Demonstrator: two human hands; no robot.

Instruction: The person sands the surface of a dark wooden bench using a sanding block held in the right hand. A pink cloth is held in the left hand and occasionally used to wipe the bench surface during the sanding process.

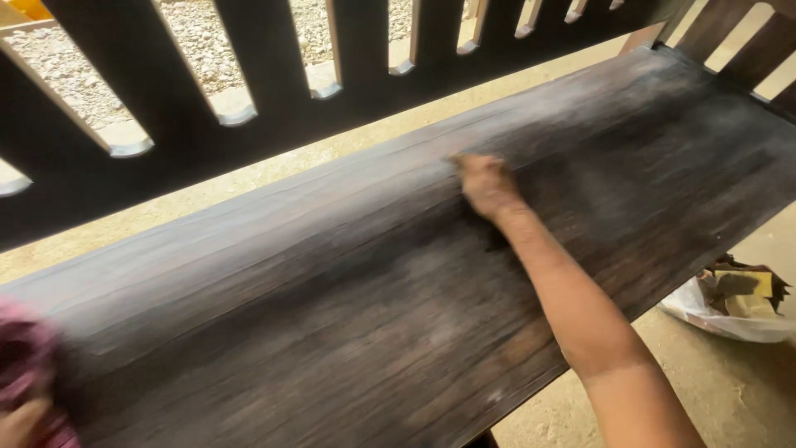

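Right hand (485,184) closed on small abrasive piece (455,158), mid-rubbing dark wooden bench seat (332,290); left hand (21,419) grip indeterminable; further even strokes likely required.

right hand (487,184) fisted, arm outstretched | left hand (21,419) at frame edge

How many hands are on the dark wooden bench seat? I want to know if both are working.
1. The right hand presses on the bench seat mid-plank. The left hand is barely visible at the bottom left corner, contact unclear.
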